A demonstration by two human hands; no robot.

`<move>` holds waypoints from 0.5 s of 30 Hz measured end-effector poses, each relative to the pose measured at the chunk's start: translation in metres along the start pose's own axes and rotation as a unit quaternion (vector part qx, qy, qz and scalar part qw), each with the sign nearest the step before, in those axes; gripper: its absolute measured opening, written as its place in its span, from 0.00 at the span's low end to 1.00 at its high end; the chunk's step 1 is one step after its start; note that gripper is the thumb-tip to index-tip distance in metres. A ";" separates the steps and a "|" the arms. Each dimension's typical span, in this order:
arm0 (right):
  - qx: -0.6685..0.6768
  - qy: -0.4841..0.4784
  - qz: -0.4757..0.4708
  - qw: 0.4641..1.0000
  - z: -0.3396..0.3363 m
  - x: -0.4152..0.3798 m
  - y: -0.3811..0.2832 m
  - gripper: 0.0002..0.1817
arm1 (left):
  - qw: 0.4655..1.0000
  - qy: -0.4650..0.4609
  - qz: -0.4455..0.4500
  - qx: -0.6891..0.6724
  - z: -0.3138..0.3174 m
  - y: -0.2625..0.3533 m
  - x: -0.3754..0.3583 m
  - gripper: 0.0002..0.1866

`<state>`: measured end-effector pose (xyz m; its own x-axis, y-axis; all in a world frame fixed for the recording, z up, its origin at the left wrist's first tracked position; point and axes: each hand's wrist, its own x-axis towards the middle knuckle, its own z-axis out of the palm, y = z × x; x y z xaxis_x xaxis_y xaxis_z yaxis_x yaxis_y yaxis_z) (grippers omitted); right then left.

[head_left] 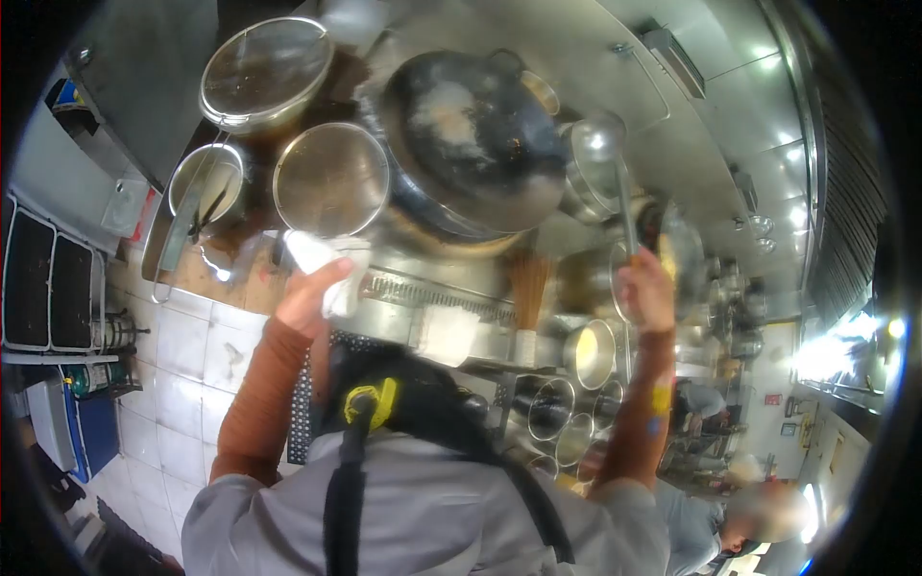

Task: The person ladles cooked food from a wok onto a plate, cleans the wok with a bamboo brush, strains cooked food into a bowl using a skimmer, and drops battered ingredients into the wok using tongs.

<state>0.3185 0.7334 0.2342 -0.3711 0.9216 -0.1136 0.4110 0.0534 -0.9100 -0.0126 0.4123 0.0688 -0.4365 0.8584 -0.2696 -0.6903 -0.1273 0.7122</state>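
My left hand (pixel 312 296) is closed round a folded white cloth (pixel 331 259), just below the rim of a round fine-mesh strainer (pixel 332 180). My right hand (pixel 645 293) grips the handle of a metal ladle (pixel 597 139), its bowl raised beside the wok. The large dark wok (pixel 523 178) sits tilted on the range, with a whitish patch on its inner surface. A metal pot (pixel 588 173) stands behind the ladle.
A large round sieve (pixel 267 77) and a pot (pixel 206 182) with utensils stand at the left. A bamboo brush (pixel 530 288) and a white cloth (pixel 448 334) are by the front edge. Several bowls sit lower right. Another person (pixel 691 528) is at the right.
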 end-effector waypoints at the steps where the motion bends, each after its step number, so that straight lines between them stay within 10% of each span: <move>1: -0.063 0.016 0.019 0.998 -0.007 0.024 0.004 0.32 | 1.000 0.012 -0.010 -0.010 -0.004 -0.001 -0.003 0.23; 7: -0.212 0.047 0.060 0.974 -0.036 0.165 0.086 0.20 | 0.997 0.059 -0.029 -0.035 -0.015 -0.011 -0.037 0.23; 10: 0.262 0.040 0.227 0.937 -0.059 0.195 0.094 0.12 | 0.996 0.091 -0.019 -0.002 -0.014 -0.013 -0.046 0.24; 15: 0.561 -0.073 0.121 0.816 -0.073 0.132 0.061 0.09 | 0.996 0.094 -0.001 0.012 -0.004 -0.007 -0.056 0.25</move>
<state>0.3558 0.8865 0.1926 -0.5208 0.7928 -0.3168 -0.5024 -0.5846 -0.6371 0.0138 0.3631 0.0763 -0.5373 0.7503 -0.3852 -0.6782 -0.1128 0.7262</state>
